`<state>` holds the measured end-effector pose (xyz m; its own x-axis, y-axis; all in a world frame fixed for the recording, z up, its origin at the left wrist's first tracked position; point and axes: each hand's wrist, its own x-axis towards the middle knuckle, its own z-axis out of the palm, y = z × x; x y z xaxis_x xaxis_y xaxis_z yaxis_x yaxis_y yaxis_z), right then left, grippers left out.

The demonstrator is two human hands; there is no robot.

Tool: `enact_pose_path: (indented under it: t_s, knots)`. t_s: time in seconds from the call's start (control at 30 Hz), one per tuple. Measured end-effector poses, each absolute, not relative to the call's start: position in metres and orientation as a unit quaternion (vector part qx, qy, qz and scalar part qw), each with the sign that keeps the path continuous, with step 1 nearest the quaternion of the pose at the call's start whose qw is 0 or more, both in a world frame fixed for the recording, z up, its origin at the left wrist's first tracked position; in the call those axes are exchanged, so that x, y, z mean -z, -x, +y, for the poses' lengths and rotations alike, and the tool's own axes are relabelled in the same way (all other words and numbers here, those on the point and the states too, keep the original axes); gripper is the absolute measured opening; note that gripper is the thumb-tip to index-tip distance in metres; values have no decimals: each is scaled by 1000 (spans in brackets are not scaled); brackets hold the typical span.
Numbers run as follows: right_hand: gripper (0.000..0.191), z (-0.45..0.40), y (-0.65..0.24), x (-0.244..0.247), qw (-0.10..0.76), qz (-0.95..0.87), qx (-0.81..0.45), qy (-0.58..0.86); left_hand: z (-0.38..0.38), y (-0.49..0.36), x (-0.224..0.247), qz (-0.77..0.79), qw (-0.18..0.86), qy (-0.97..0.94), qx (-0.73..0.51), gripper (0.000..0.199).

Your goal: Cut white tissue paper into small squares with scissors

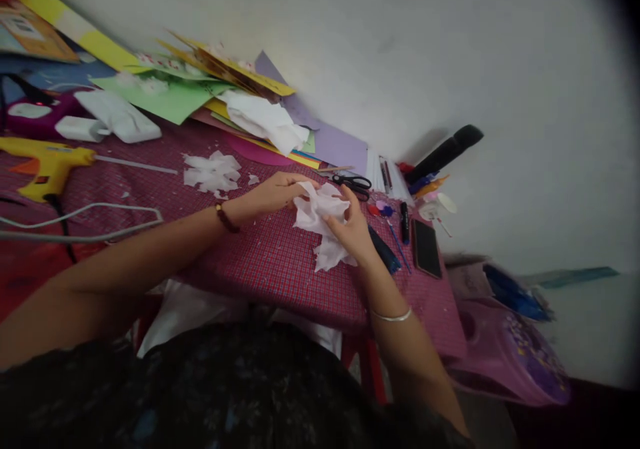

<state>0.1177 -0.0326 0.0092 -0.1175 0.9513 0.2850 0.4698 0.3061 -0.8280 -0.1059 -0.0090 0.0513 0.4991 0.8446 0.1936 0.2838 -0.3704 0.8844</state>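
Note:
Between my two hands is a crumpled white tissue paper piece [320,209], held above the checked tablecloth. My left hand [277,192], with a dark bead bracelet at the wrist, grips its left edge; some of its fingertips are hidden behind the paper. On the other side my right hand [354,225] pinches the paper between thumb and fingers. Just below lies a second white tissue piece [333,254], partly covered by the held one. Farther left a ruffled white tissue piece [213,172] rests on the cloth. Black-handled scissors [355,183] lie just beyond my right hand.
A yellow glue gun [53,165] and its cable lie at the left. Coloured paper sheets [175,95] are piled against the wall. At the right are a phone [427,249], a black marker [405,223] and a blue brush [399,245]. A pink chair [495,349] stands beyond the table's edge.

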Motion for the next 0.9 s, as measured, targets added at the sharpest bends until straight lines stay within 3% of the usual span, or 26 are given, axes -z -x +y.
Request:
enact_pose_path:
  t_s: [0.13, 0.3, 0.43, 0.57, 0.63, 0.77, 0.9]
  knots:
    - [38, -23, -115, -8, 410, -687, -254, 543, -11, 115, -54, 355, 415, -781, -303, 36]
    - [32, -22, -113, -25, 417, -697, -235, 535, -20, 142, -78, 393, 153, -880, -217, 46]
    - [22, -25, -102, -49, 434, -710, -208, 514, -37, 139, -116, 383, 126, -891, -207, 70]
    - [21, -24, -89, -65, 450, -719, -189, 495, -31, 115, -132, 415, 79, -870, -256, 77]
    - [23, -21, -83, -64, 457, -718, -187, 490, -20, 104, -129, 436, 60, -863, -246, 68]
    - [22, -16, -82, -50, 475, -712, -199, 477, -4, 90, -112, 461, 104, -858, -201, 26]
    - [25, -15, -95, -35, 487, -704, -228, 465, -8, 78, -93, 443, 160, -859, -202, 13]
